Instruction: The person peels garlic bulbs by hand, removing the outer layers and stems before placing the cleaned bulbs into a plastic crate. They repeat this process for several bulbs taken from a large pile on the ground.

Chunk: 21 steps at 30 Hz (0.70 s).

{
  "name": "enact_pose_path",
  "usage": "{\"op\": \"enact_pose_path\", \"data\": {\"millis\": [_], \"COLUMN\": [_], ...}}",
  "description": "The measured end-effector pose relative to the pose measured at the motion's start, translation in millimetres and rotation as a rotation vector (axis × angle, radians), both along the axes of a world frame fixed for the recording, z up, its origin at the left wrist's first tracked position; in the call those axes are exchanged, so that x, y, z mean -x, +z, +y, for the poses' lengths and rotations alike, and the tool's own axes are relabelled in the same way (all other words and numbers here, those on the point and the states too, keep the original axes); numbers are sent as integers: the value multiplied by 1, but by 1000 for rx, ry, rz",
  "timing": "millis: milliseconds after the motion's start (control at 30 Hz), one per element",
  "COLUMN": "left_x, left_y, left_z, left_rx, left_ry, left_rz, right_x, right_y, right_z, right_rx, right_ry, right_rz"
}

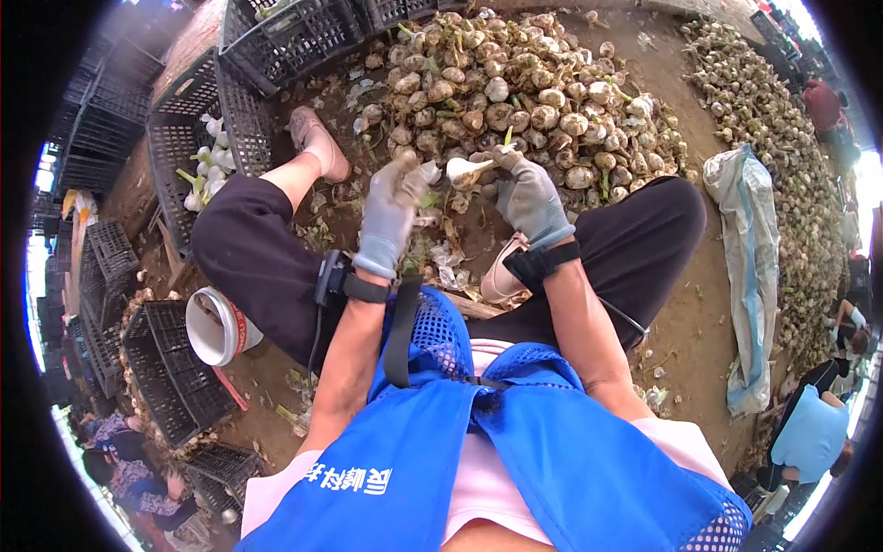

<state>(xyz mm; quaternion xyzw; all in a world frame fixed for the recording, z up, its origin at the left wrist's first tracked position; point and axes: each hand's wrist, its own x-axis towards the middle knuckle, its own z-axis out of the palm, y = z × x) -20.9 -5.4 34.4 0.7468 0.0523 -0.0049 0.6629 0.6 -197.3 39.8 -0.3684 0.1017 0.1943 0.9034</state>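
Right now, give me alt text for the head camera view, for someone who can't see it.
A seated person's gloved right hand holds a garlic bulb, the gloved left hand closed just beside it, before a big garlic pile. Black crates stand at left.

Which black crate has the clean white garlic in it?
The black crate beside the person's left knee. Clean white garlic bulbs with green stalks lie inside it; the other crates show no such white bulbs.

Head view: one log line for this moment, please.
right hand: gloved, holds garlic bulb | left hand: gloved, beside bulb, grip unclear | garlic pile: ahead | crate: left, white bulbs inside
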Motion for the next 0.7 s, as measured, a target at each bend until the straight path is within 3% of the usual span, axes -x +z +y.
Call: {"op": "enact_pose_path", "data": {"millis": [33, 67, 133, 200, 267, 367, 567, 700], "left_x": [4, 1, 4, 7, 4, 7, 3, 7], "left_y": [27, 14, -3, -4, 0, 9, -5, 4], "left_z": [2, 8, -11, -14, -11, -20, -15, -16], "left_rx": [203, 462, 610, 714, 896, 820, 742, 689], "left_ry": [-69, -222, -254, -160, -258, -95, -158, -56], "left_rz": [112, 316, 234, 229, 319, 236, 103, 283], "right_x": [0, 1, 6, 10, 14, 15, 9, 8], "right_y": [-1, -1, 1, 8, 4, 11, 6, -2], "right_z": [1, 3, 12, 15, 12, 16, 27, 24], "right_rx": [98, 198, 307, 125, 111, 130, 290, 118], "right_ry": [47, 97, 158, 126, 110, 80, 70, 103], "right_rz": [-15, -34, -109, -114, -90, -43, 6, -15]}}
